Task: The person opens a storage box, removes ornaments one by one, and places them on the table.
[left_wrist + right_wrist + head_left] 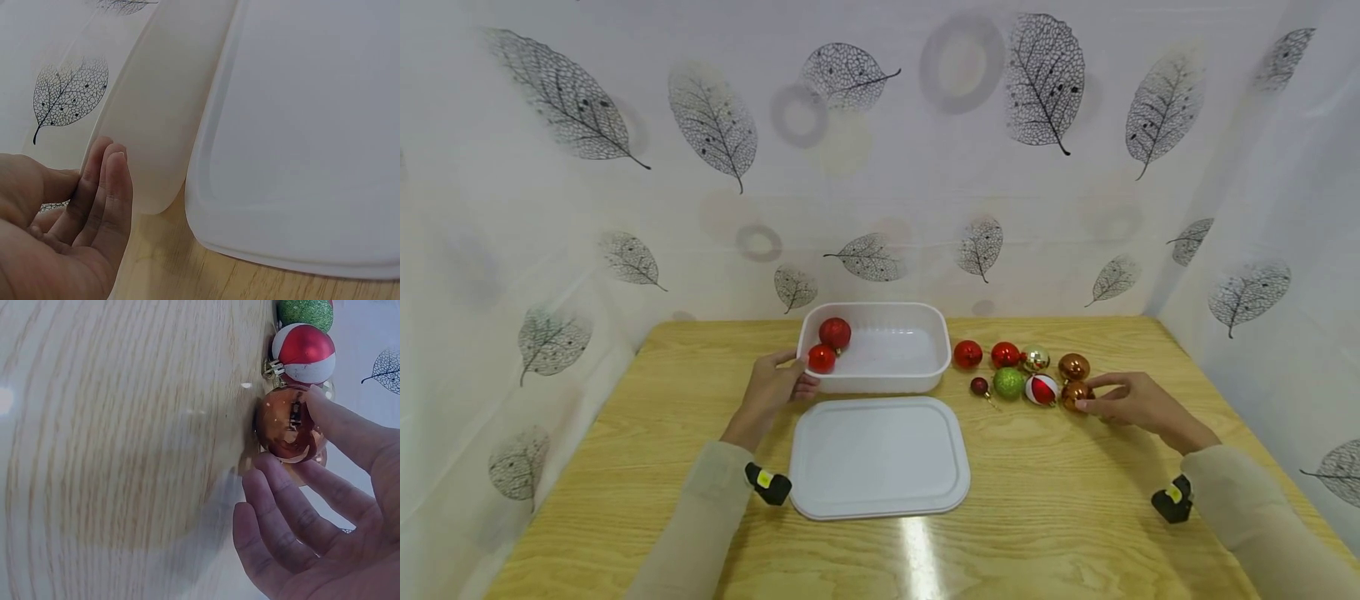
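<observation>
A white plastic container (880,384) holds two red Christmas balls, one glittery (835,332) and one shiny (822,359), at its left end. My left hand (772,385) grips the container's left front corner, thumb and fingers on either side of its wall (159,106). At the right, my right hand (1131,403) holds a shiny copper Christmas ball (284,425) between thumb and fingers; the ball is low by the tabletop, and whether it touches the wood I cannot tell. A second copper ball (1073,367) sits just behind it. Beside them lies a red-and-white ball (1041,389).
A white lid (880,457) lies flat in front of the container. Right of the container are two shiny red balls (967,354), a gold mirrored ball (1035,359), a green glitter ball (1008,383) and a small dark red one (979,386). A leaf-print curtain (880,167) stands behind the table.
</observation>
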A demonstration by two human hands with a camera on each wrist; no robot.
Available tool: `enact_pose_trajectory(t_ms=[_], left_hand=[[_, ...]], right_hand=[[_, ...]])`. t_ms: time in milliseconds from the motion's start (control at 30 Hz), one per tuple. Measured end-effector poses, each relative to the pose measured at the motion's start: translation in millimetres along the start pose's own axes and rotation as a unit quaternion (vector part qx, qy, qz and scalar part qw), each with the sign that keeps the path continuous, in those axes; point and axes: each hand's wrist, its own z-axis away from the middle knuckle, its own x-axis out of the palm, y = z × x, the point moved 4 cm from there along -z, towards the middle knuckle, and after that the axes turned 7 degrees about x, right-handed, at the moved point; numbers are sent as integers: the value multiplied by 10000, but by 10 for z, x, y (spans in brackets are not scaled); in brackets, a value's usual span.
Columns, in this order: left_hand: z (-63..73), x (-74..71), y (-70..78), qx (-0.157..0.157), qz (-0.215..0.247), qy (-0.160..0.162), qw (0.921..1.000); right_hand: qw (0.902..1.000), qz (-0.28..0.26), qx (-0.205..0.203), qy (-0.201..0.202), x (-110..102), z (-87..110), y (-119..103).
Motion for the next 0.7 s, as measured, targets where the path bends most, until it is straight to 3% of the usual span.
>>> enact_pose_trajectory(t_ms=[433, 700], left_hand=[[8, 11, 12, 9, 86, 9, 10000], [3, 16, 4, 25, 71, -19, 10000]], right_hand=[[9991, 316, -266, 104, -160, 65, -82], [9977, 448, -388, 315, -300, 54, -337]])
